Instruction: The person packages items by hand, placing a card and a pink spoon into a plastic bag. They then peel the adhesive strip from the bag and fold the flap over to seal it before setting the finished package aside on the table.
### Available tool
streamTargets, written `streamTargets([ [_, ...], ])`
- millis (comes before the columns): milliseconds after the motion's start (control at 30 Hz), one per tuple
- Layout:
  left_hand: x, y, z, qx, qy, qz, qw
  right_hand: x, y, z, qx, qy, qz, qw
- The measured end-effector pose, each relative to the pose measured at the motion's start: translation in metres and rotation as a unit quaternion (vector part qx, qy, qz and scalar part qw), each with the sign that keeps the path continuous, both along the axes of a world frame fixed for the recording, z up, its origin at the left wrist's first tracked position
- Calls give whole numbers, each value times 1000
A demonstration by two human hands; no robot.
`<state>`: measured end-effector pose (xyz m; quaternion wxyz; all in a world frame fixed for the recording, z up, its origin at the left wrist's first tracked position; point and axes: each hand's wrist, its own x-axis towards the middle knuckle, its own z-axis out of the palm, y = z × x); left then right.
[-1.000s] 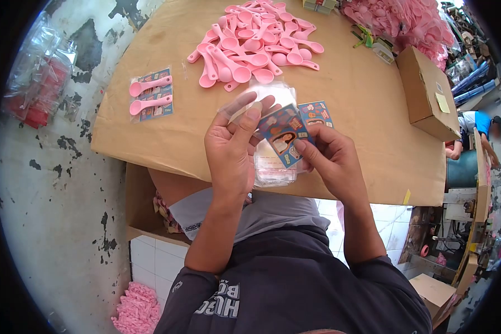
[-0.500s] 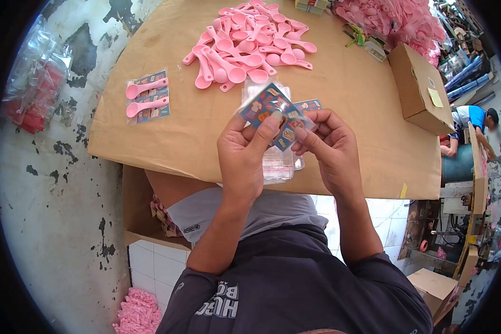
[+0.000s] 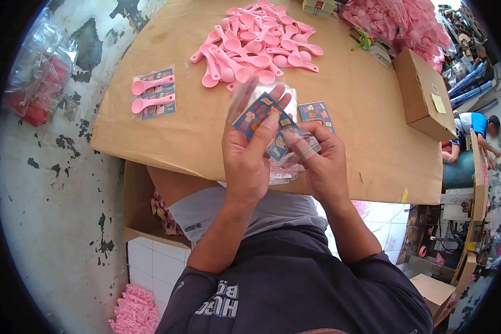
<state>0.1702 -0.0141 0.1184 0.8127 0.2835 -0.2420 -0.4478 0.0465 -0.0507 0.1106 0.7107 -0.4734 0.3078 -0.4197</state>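
A blue printed card, in a clear plastic sleeve, is held tilted over the near middle of the table. My left hand grips its left part, thumb across the printed face. At the card's right end, my right hand pinches the crumpled clear plastic between thumb and fingers. Beneath both hands lies a stack of clear plastic bags, partly covered. Another printed card rests just beyond my right hand. A heap of pink spoons spreads out farther back.
To the left lie two pink spoons on printed cards. A cardboard box stands at the right edge, with bagged pink spoons behind it. Another person sits at the far right. Clear bags hang on the left wall.
The card has tilted and shifted slightly down and left. The fingers of my left hand have straightened behind it, and the plastic at my right hand is more bunched. The view has shifted slightly.
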Motion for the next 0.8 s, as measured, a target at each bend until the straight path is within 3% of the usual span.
streamTargets([
  [67, 7, -1, 4, -69, 44, -53, 995, -2, 3, -1, -4, 10, 7, 1000],
  [433, 4, -1, 0, -111, 102, -109, 983, -4, 10, 2, -27, 43, 16, 999],
  [733, -6, 2, -1, -83, 72, -128, 986, 6, 10, -2, -70, 54, -64, 994],
  [800, -4, 3, -3, -66, 48, -120, 989, 12, 13, 5, -172, 79, -131, 973],
])
